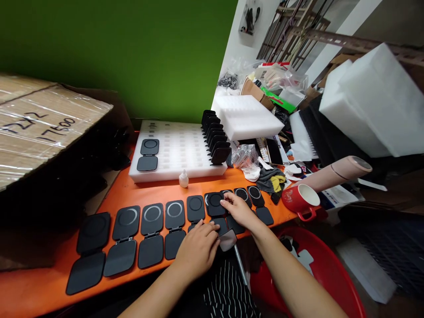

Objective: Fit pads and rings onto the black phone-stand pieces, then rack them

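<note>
A row of black folding charger-like pads (151,213), each two hinged square panels, lies along the orange table. My right hand (240,210) pinches the right edge of a black square panel (216,203) with a faint ring. That panel sits slightly off a pad's upper half, whose silver ring edge shows at its left. My left hand (200,243) lies with fingers extended over the lower half (219,225) of this pad. A pale grey square piece (228,240) is beside the left hand, above a metal rod. Pads at the right end show meshed ring centres.
Behind the row stands a white foam tray (175,174) with upright black pads (217,137). A small white bottle (183,179) is before it. Right are a red mug (301,201), a pink flask (338,172) and a red basin (344,282); left, a large carton (49,123).
</note>
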`<state>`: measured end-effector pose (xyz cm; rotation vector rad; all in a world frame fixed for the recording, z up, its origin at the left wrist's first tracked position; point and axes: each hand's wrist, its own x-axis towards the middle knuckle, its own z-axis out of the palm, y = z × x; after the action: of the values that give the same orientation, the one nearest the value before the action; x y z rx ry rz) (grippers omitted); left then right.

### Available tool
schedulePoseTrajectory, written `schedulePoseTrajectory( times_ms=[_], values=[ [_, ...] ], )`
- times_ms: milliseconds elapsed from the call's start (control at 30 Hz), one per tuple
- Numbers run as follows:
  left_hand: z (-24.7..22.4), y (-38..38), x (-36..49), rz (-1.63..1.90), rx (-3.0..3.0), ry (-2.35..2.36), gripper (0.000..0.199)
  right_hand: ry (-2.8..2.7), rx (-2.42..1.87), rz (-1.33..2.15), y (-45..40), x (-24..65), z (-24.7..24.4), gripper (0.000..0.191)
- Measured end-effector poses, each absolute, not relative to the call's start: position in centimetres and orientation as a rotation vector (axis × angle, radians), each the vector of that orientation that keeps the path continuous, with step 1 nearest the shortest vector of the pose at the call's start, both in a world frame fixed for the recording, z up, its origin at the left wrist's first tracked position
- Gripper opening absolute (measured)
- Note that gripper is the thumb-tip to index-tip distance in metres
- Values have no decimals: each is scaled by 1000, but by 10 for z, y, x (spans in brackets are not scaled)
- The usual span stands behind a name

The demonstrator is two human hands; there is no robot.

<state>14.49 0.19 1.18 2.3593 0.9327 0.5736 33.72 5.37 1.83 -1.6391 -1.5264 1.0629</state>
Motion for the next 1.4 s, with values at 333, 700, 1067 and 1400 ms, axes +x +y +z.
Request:
schedulePoseTrajectory(
  times_ms=[333,700,1067,1400],
  values=[
    [11,3,145,541,2345,941,17,-1584,-1698,971,55,333,14,16],
    [13,4,145,554,2335,935,17,-1582,-1681,1003,57,333,15,18],
    [15,5,146,518,2330,942,17,-1626,-1727,1027,60,334,16,17],
    [13,4,146,548,2340,950,17,-1593,-1772,1002,61,331,16,19]
  ],
)
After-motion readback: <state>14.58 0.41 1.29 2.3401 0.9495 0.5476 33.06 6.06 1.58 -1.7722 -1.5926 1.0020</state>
